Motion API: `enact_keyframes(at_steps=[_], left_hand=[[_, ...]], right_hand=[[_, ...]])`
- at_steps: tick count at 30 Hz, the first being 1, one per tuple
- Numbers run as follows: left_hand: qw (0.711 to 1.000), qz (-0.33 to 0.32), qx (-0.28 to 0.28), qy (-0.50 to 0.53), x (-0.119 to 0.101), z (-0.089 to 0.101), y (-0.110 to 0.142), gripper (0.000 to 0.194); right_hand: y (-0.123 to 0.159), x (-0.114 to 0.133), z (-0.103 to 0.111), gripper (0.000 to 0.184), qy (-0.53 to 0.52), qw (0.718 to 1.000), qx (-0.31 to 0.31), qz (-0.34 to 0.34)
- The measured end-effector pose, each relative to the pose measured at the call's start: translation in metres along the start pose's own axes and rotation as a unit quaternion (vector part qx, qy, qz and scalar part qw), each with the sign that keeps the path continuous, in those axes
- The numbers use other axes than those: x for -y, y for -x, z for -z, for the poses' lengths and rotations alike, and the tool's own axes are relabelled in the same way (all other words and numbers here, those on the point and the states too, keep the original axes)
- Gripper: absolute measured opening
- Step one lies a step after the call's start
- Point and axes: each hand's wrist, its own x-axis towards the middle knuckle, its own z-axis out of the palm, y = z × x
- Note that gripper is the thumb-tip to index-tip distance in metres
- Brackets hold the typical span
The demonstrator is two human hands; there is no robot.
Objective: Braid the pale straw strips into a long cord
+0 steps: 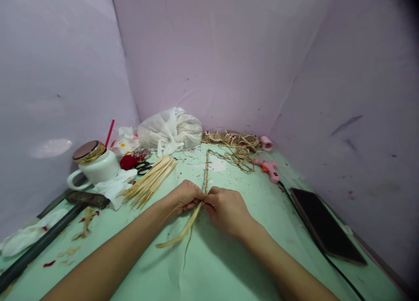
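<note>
- Near the middle of the tabletop (262, 231), a thin braided cord (207, 172) runs straight away toward the far side, then bends right beside a loose tangle of similar cord (244, 161).
- Left hand (192, 197): fingertips pinched at the near end of the braid, the other fingers curled in.
- Right hand (212, 200): thumb and forefinger pinched at that same end, touching or nearly touching the left; exactly which strand each one grips cannot be told.
- Loose strands (179, 237) trail from under the fingers toward the near left, one wide and pale, one thin and darker.
- Handling, as judged by eye: very light, dry and flexible; the plaited part looks firm, while the flat strands seem softer and liable to split or fray. The best hold is a close pinch where plait meets strands, with gentle, even tension.
- Left of the hands lies a bundle of pale strips (153, 181), apparently stiffer; taking a strip by its middle should spare the ends.
</note>
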Motion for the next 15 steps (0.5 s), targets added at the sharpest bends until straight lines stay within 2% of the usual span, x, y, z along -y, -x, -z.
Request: enact_keyframes(at_steps=[3,5,6,7,9,12,13,15], left_hand=[[1.000,-0.005,0.019,-0.003,0.001,0.001,0.000,0.022],[1.000,-0.011,0.026,-0.002,0.000,0.002,0.000,0.020],[1.000,-0.012,0.028,-0.002,0.000,0.002,0.001,0.020],[0.999,-0.014,0.031,-0.001,-0.001,0.002,0.001,0.020],[0.999,-0.014,0.036,-0.001,-0.002,0.002,0.002,0.020],[0.999,-0.018,0.043,-0.002,-0.003,0.003,0.002,0.020],[0.999,-0.022,0.042,-0.007,-0.002,0.003,0.001,0.019],[0.999,-0.030,0.035,-0.028,0.000,0.003,-0.001,0.013]], right_hand=[[-0.004,-0.010,-0.003,0.019,-0.092,0.995,-0.020,-0.013],[-0.009,-0.020,-0.007,0.017,-0.184,0.979,-0.031,-0.084],[-0.012,-0.024,-0.009,0.018,-0.240,0.961,-0.036,-0.133],[-0.015,-0.027,-0.011,0.018,-0.302,0.935,-0.034,-0.182],[-0.019,-0.029,-0.013,0.016,-0.439,0.860,-0.002,-0.260],[-0.020,-0.022,-0.016,0.016,-0.601,0.739,0.088,-0.291],[-0.020,-0.020,-0.018,0.016,-0.626,0.716,0.107,-0.289],[-0.019,-0.016,-0.022,0.016,-0.636,0.711,0.113,-0.279]])
